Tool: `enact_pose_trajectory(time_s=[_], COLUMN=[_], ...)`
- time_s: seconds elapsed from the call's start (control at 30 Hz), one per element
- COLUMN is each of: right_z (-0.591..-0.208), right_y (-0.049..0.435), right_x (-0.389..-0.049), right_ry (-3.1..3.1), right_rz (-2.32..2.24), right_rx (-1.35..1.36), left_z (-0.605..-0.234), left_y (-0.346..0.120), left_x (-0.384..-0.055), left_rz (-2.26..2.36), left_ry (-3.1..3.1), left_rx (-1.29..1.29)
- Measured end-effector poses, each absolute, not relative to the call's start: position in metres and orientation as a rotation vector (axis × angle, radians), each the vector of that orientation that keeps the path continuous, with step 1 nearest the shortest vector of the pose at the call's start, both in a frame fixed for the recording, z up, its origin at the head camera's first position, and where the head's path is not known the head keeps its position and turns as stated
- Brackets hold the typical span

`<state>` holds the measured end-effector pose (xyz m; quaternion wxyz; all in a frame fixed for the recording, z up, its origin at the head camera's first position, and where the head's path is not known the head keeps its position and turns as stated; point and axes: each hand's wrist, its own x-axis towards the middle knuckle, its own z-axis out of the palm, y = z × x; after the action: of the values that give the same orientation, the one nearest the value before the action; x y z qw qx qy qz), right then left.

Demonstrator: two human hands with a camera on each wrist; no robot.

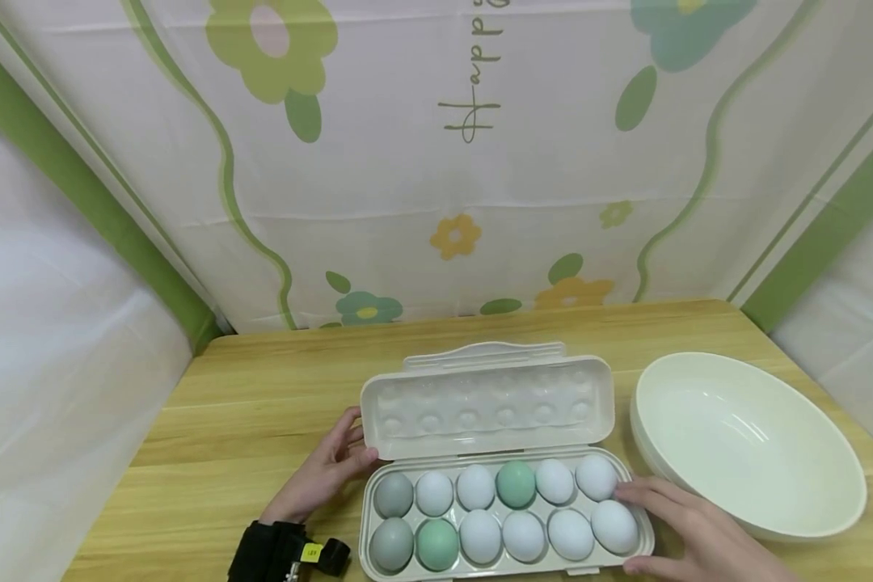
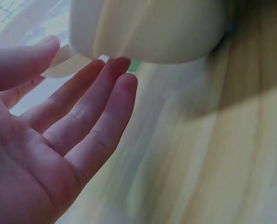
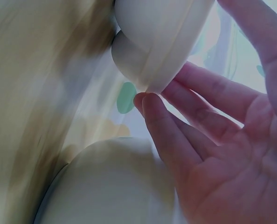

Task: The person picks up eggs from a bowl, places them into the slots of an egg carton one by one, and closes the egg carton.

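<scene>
An egg carton (image 1: 442, 576) stands on the table in the head view with its lid (image 1: 487, 444) raised. Two rows of eggs fill the tray: several white eggs (image 1: 480, 537), two green eggs (image 1: 438, 544) and two grey eggs (image 1: 392, 544). At the lid's left end, my left hand (image 1: 327, 469) touches the edge, thumb in front and fingers behind; the left wrist view shows those fingers (image 2: 94, 121) nearly straight. My right hand (image 1: 687, 525) rests against the tray's right end, thumb at the near corner. Its extended fingers (image 3: 169, 135) touch the carton's outside in the right wrist view.
A large cream bowl (image 1: 749, 453) stands close to my right hand, its rim higher on the far side. Behind the wooden table (image 1: 262, 404) hangs a flower-printed cloth (image 1: 378, 186). Plain white cloth walls (image 1: 58, 323) flank both sides.
</scene>
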<state>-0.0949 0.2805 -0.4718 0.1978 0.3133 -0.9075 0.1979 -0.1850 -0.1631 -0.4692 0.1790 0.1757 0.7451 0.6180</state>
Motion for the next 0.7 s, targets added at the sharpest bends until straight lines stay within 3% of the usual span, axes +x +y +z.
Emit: enact_pose_trajectory(time_s=[0.7], right_z=[-0.475], right_y=[0.2839], right_x=[-0.0978], right_ry=[-2.572], right_rz=[0.733], right_rx=[0.958], left_z=[-0.4639], left_y=[-0.1675], left_x=[-0.1823], left_rz=[1.727], left_ry=[2.075], left_rx=[0.714])
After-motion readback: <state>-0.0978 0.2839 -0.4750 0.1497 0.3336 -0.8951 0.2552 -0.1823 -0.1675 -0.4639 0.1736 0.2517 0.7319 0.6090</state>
